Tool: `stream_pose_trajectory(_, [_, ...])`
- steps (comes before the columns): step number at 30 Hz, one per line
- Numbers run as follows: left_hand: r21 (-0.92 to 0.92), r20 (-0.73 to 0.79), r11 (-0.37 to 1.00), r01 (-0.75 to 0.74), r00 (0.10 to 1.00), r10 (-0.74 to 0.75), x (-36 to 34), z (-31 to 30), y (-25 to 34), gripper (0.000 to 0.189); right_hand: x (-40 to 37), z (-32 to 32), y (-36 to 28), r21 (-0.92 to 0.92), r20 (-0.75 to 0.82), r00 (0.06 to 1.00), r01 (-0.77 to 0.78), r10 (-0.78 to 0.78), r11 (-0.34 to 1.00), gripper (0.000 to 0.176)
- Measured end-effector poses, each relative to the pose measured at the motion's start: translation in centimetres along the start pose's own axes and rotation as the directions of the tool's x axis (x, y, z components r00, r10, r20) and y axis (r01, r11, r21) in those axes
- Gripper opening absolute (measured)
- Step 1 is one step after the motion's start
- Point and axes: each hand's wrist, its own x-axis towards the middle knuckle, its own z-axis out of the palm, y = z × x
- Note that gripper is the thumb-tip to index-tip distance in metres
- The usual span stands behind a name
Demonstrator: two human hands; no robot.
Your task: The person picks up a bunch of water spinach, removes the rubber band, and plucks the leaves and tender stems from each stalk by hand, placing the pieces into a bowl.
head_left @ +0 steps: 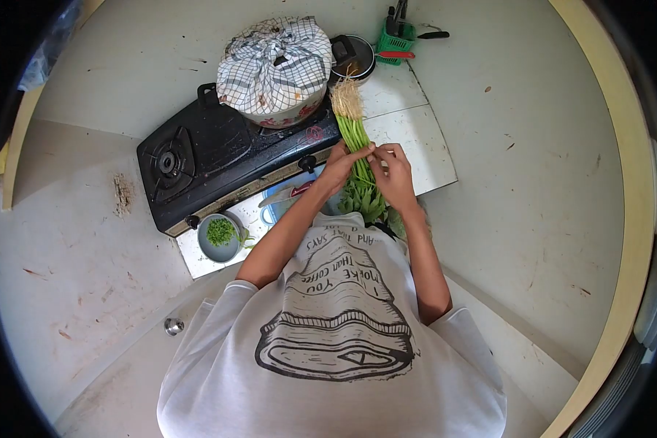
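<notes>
A bunch of green stalks (352,131) with pale, stringy roots at its far end and leaves near my shirt lies between my hands. My left hand (337,165) is wrapped round the stalks from the left side. On the right, my right hand (392,174) has its fingers bent and its fingertips pressed together at the stalks, close to my left thumb; what they pinch is too small to make out. Under my left forearm are a knife (276,197) and a blue board (293,184), both partly hidden.
A black two-burner stove (219,150) bears a pot covered with a checked cloth (274,69). Behind the roots is a lidded pan (361,60), near a green basket (396,40) of utensils. A grey bowl (220,253) of chopped greens stands at the front left.
</notes>
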Motion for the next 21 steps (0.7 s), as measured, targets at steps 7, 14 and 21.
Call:
stream_pose_trajectory(7, [-0.098,0.012,0.993,0.062,0.998,-0.061,-0.2,-0.4,0.2,0.036,1.1,-1.2,-0.6,0.008,-0.103,0.992,-0.069,0.069,0.998,0.016])
stream_pose_trajectory(14, [-0.046,0.132,0.99,0.133,0.983,-0.126,-0.8,0.1,0.7,0.043,2.9,-0.4,-1.1,0.053,0.058,0.987,-0.15,0.147,0.987,0.017])
stream_pose_trajectory(21, [0.206,0.121,0.975,0.089,0.986,-0.115,-0.9,-1.8,0.0,0.027,3.4,-1.5,1.4,0.29,0.435,0.856,-0.426,0.278,0.857,0.021])
